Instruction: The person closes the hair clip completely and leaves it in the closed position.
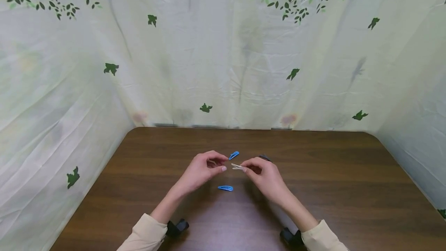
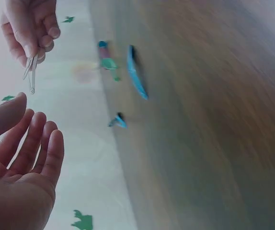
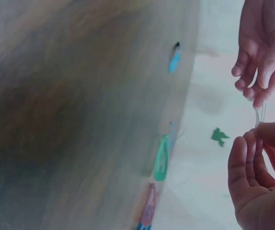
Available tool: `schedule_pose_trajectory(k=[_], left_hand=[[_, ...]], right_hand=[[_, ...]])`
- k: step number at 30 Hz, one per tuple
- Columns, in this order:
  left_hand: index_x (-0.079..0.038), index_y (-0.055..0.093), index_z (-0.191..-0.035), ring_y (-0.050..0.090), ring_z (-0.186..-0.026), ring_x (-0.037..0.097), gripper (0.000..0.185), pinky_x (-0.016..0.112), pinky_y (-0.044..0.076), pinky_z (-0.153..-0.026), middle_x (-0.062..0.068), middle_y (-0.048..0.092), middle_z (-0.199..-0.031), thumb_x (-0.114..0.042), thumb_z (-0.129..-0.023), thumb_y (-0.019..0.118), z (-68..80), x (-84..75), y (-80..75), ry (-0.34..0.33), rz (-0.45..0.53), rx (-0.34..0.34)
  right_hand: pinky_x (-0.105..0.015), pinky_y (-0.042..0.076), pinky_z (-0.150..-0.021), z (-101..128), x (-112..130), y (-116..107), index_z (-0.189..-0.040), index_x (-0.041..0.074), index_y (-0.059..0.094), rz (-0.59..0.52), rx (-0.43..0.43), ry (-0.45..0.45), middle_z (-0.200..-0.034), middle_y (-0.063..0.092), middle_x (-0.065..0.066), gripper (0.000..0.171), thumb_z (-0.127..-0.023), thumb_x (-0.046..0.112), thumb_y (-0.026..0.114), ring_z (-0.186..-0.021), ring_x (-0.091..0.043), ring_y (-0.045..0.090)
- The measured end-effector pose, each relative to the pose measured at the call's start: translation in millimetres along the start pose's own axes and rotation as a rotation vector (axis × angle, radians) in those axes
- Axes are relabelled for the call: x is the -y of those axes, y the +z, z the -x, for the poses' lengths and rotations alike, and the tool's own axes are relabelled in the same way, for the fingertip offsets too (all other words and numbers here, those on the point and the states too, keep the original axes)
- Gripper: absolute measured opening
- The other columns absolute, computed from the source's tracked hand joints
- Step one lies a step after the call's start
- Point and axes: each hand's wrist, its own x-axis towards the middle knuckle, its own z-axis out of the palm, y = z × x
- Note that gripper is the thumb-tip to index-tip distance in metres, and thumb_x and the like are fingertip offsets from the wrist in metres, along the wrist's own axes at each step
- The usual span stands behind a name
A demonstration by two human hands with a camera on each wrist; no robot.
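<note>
Left of the white hair clip: left hand raised over the brown wooden table, holding nothing, fingers loosely curled and thumb apart, fingertips just short of the clip's free end. Same hand in the left wrist view: palm open, fingers relaxed and slightly bent, the clip hanging above it from the other hand. Cream sleeve on that forearm, a dark wrist strap just past the cuff.

At the middle: the white hair clip itself, a pale snap clip held in the air above the table between the two hands, lying roughly level in the head view, its prongs a little parted. Just behind it and slightly left, on the table, a blue hair clip. In front of it, nearer the person, a second blue hair clip lying flat.

Right of the white hair clip: right hand pinching one end of it between thumb and forefinger, other fingers curled in. Right wrist view: same pinch, clip pointing up toward the left hand's fingertips. Behind the right hand, a dark clip, mostly hidden. In the right wrist view, further along the table from the held clip, a green hair clip and a pink one, both blurred.

No container anywhere on the table; every other clip lying loose on the wood
</note>
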Motion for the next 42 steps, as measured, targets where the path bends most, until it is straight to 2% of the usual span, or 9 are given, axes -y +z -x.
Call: schedule_pose_trajectory(k=[3, 9, 15, 19, 24, 28, 36, 42], left_hand=[[-0.015, 0.074, -0.104, 0.063, -0.085, 0.015, 0.022, 0.037, 0.054, -0.079, -0.005, 0.067, -0.095, -0.006, -0.084, 0.077, 2.9, -8.0, 1.2, 0.007, 0.025, -0.015], [-0.014, 0.074, -0.106, 0.064, -0.085, 0.015, 0.022, 0.037, 0.054, -0.081, -0.003, 0.067, -0.098, -0.009, -0.085, 0.077, 12.2, -25.1, 1.9, 0.035, 0.046, -0.022], [-0.020, 0.073, -0.105, 0.064, -0.087, 0.012, 0.022, 0.038, 0.053, -0.084, -0.008, 0.067, -0.099, -0.014, -0.085, 0.078, 25.4, -37.9, 1.9, 0.054, 0.046, -0.001], [-0.020, 0.072, -0.106, 0.065, -0.088, 0.013, 0.023, 0.040, 0.052, -0.086, -0.010, 0.067, -0.100, -0.013, -0.086, 0.078, 35.4, -49.1, 1.2, 0.056, 0.055, 0.015], [-0.027, 0.072, -0.107, 0.064, -0.092, 0.016, 0.024, 0.032, 0.051, -0.085, -0.013, 0.067, -0.101, -0.017, -0.086, 0.078, 44.8, -51.3, 0.7, 0.093, 0.045, 0.039], [-0.032, 0.071, -0.107, 0.063, -0.096, 0.018, 0.026, 0.032, 0.050, -0.086, -0.015, 0.067, -0.102, -0.020, -0.086, 0.078, 49.4, -55.8, -0.1, 0.112, 0.035, 0.062], [-0.034, 0.070, -0.109, 0.061, -0.095, 0.012, 0.028, 0.035, 0.050, -0.086, -0.017, 0.067, -0.102, -0.025, -0.085, 0.079, 53.1, -62.4, -0.3, 0.112, 0.003, 0.036], [-0.029, 0.071, -0.111, 0.060, -0.093, 0.011, 0.027, 0.031, 0.049, -0.085, -0.017, 0.066, -0.102, -0.025, -0.085, 0.079, 54.5, -63.3, 1.9, 0.161, -0.005, 0.025]], right_hand=[[-0.031, 0.054, -0.077, 3.9, 4.7, -3.2, -0.096, 0.022, 0.074, -0.038, -0.012, -0.001, -0.089, 0.066, 0.012, 0.015, -0.090, 0.009, 0.072, -0.082, -0.008, 0.063], [-0.031, 0.055, -0.076, 14.0, 14.8, -10.4, -0.098, 0.023, 0.074, -0.093, -0.044, -0.013, -0.090, 0.067, 0.006, 0.011, -0.092, 0.015, 0.072, -0.081, -0.010, 0.064], [-0.032, 0.054, -0.078, 26.9, 25.7, -16.2, -0.098, 0.024, 0.073, -0.129, -0.086, -0.045, -0.093, 0.067, 0.008, 0.012, -0.092, 0.013, 0.071, -0.084, -0.012, 0.065], [-0.030, 0.054, -0.080, 36.5, 35.5, -19.8, -0.099, 0.024, 0.073, -0.169, -0.102, -0.073, -0.095, 0.067, 0.010, 0.014, -0.092, 0.012, 0.070, -0.086, -0.013, 0.064], [-0.027, 0.053, -0.079, 47.0, 44.0, -19.8, -0.099, 0.019, 0.073, -0.197, -0.124, -0.108, -0.095, 0.067, 0.006, 0.018, -0.090, 0.003, 0.070, -0.085, -0.015, 0.063], [-0.026, 0.053, -0.077, 52.9, 48.1, -20.0, -0.099, 0.017, 0.072, -0.190, -0.140, -0.145, -0.092, 0.066, 0.004, 0.021, -0.089, -0.002, 0.069, -0.083, -0.016, 0.061], [-0.025, 0.052, -0.077, 57.7, 53.2, -24.7, -0.100, 0.022, 0.071, -0.182, -0.111, -0.147, -0.093, 0.065, 0.007, 0.023, -0.092, 0.002, 0.067, -0.084, -0.012, 0.061], [-0.026, 0.050, -0.074, 59.2, 52.2, -25.0, -0.102, 0.024, 0.071, -0.166, -0.074, -0.131, -0.093, 0.065, 0.005, 0.017, -0.094, 0.010, 0.067, -0.084, -0.012, 0.061]])
